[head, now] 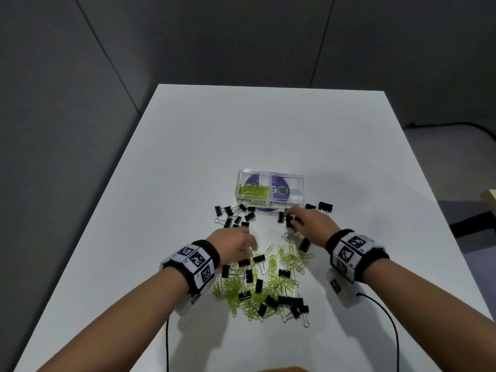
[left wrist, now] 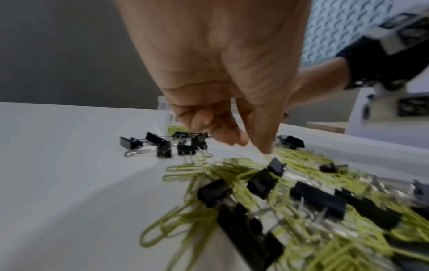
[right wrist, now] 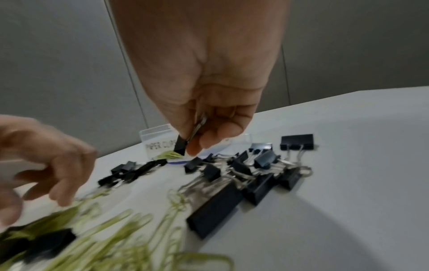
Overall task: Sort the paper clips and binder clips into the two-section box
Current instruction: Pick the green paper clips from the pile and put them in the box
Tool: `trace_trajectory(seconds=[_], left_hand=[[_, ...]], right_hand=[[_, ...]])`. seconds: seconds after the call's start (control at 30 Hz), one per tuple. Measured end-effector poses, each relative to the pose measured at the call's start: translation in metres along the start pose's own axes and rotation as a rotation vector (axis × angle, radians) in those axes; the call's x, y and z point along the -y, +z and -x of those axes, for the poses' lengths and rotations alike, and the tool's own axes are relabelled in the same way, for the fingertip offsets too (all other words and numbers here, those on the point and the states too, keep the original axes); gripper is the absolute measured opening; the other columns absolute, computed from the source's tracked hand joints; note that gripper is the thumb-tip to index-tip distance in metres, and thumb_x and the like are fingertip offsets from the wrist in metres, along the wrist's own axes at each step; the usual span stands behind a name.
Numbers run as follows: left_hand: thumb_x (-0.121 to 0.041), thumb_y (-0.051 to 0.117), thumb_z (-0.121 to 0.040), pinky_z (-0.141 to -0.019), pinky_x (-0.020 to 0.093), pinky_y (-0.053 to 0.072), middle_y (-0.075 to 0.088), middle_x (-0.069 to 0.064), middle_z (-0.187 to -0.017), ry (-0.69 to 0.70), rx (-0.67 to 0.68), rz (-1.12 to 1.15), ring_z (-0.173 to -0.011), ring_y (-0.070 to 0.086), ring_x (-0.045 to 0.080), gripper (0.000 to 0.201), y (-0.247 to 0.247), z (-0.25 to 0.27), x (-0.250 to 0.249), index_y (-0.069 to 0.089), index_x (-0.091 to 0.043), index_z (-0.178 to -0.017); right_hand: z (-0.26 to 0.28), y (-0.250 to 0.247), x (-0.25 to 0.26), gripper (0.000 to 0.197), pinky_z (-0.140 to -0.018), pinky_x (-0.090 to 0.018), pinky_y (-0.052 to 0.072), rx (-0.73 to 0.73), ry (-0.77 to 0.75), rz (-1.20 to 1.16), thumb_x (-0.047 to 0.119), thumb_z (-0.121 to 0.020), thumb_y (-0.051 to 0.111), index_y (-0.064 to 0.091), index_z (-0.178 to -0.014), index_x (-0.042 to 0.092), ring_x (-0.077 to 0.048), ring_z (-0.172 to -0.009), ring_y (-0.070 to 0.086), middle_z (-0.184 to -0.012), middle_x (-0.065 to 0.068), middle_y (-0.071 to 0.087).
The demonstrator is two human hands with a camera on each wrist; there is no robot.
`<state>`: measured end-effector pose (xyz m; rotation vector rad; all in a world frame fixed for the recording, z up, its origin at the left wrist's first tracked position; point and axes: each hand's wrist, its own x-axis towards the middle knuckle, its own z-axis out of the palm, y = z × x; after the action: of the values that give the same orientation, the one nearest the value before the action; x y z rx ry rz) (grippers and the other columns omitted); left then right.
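The clear two-section box (head: 270, 173) stands mid-table; its left section, labelled PAPER CLIPS, holds green paper clips (head: 253, 189), and the BINDER CLIPS section looks empty. In front of me lies a mixed pile of green paper clips (head: 291, 260) and black binder clips (head: 284, 273). My left hand (head: 251, 251) hangs over the pile's far left edge, fingers loosely spread, with its fingertips (left wrist: 267, 149) touching paper clips. Just in front of the box, my right hand (head: 291, 221) pinches one black binder clip (right wrist: 180, 145) above more binder clips (right wrist: 260, 159).
A separate cluster of black binder clips (head: 236, 214) lies left of the box front, and two more (head: 325, 206) sit at its right. The white table (head: 268, 130) extends far beyond the box. Black cables (head: 389, 320) trail from both wrists at the near edge.
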<state>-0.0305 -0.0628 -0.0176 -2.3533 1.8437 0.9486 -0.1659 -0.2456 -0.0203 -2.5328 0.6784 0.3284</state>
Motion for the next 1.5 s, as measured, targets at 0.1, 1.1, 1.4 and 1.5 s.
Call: trace_trajectory(seconds=[0.1, 1.1, 1.4, 1.5], left_hand=[[-0.022, 0.054, -0.092, -0.086, 0.031, 0.049, 0.049, 0.002, -0.126, 0.101, 0.059, -0.078, -0.106, 0.057, 0.018, 0.039, 0.008, -0.007, -0.010, 0.050, -0.024, -0.130], [-0.014, 0.049, -0.090, -0.095, 0.033, 0.043, 0.046, 0.003, -0.137, 0.015, -0.161, -0.230, -0.119, 0.049, 0.022, 0.051, 0.038, 0.039, 0.018, 0.040, -0.023, -0.140], [-0.005, 0.063, -0.084, -0.086, 0.034, 0.052, 0.046, 0.007, -0.136, 0.064, -0.114, -0.320, -0.113, 0.054, 0.024, 0.057, 0.055, 0.027, -0.001, 0.044, -0.022, -0.135], [-0.005, 0.069, -0.079, -0.073, 0.027, 0.052, 0.050, 0.004, -0.123, -0.025, -0.121, -0.234, -0.099, 0.057, 0.020, 0.054, 0.055, 0.021, -0.001, 0.049, -0.020, -0.128]], right_hand=[[-0.006, -0.001, -0.012, 0.034, -0.085, -0.039, 0.047, -0.037, 0.025, 0.102, 0.017, -0.095, 0.044, 0.048, -0.129, 0.019, -0.030, -0.104, 0.057, -0.119, -0.014, 0.061], [0.123, 0.078, -0.021, 0.034, -0.071, -0.030, 0.053, 0.142, -0.472, 0.179, 0.026, -0.087, 0.050, 0.043, -0.120, 0.021, -0.023, -0.092, 0.060, -0.117, -0.006, 0.053], [0.124, 0.077, -0.005, 0.055, -0.084, -0.026, 0.042, 0.249, -0.373, 0.251, 0.026, -0.086, 0.056, 0.034, -0.137, 0.022, -0.021, -0.111, 0.047, -0.135, -0.004, 0.038], [0.120, 0.077, -0.002, 0.052, -0.085, -0.027, 0.044, 0.266, -0.291, 0.153, 0.021, -0.085, 0.060, 0.038, -0.131, 0.018, -0.021, -0.109, 0.049, -0.132, -0.004, 0.041]])
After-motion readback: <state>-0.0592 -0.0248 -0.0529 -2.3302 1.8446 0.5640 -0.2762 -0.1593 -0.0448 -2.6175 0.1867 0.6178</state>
